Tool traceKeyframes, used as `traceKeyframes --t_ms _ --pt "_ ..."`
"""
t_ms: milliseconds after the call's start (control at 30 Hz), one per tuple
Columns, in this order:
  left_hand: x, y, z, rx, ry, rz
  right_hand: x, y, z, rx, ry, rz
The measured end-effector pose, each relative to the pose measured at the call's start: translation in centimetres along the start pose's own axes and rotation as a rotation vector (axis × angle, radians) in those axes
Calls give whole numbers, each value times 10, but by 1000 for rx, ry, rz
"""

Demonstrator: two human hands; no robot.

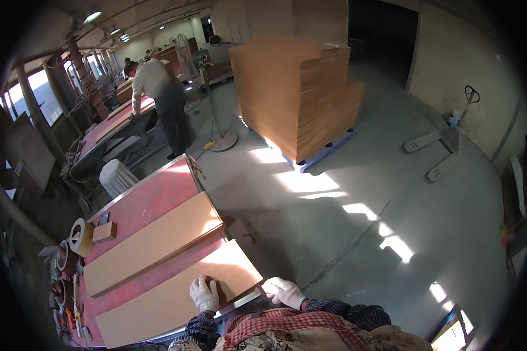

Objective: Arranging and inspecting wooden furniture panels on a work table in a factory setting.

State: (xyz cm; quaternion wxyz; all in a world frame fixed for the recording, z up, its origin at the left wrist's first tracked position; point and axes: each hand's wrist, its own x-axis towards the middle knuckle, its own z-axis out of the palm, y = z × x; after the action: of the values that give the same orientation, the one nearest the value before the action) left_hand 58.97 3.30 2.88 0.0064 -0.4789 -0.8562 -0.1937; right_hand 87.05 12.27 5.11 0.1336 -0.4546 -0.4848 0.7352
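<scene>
A long pale wooden board (158,303) lies along the near side of a red-topped workbench (167,190). My left hand (205,293), in a white knit glove, rests on top of this board with its thumb apart from the fingers. At the board's right end, my right hand (283,291), gloved the same way, has its fingers curled in against the near corner. Whatever may be between those fingers is hidden. Beyond the near board, across a strip of red bench top, lies a stack of similar boards (155,243).
A tape roll (81,237), a wooden block (105,232) and several hand tools (75,316) crowd the bench's left end. Tall stacked boards (293,96) stand on a blue pallet (328,146). Farther back are a pallet jack (442,146), a stand fan (214,111) and a person (158,88) bending over another bench.
</scene>
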Motion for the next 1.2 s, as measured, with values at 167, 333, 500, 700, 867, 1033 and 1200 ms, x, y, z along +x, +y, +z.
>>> traceKeyframes --t_ms 167,333,500,700,867,1033,1200 --pt "-7 12 18 38 135 -48 -33 10 -56 9 93 -29" --pt "-4 13 24 48 120 -60 -46 11 -82 62 232 52" --pt "-7 2 21 74 74 -86 -32 -16 -90 -127 190 88" --pt "-9 10 18 80 69 -119 14 -47 -117 -301 121 108" --pt "-25 7 21 38 127 -105 73 -90 -126 -467 9 86" --pt "-7 26 -2 28 166 -110 139 -121 -125 -516 -114 -33" --pt "-7 24 5 127 158 -170 178 -156 -102 -556 -281 16"
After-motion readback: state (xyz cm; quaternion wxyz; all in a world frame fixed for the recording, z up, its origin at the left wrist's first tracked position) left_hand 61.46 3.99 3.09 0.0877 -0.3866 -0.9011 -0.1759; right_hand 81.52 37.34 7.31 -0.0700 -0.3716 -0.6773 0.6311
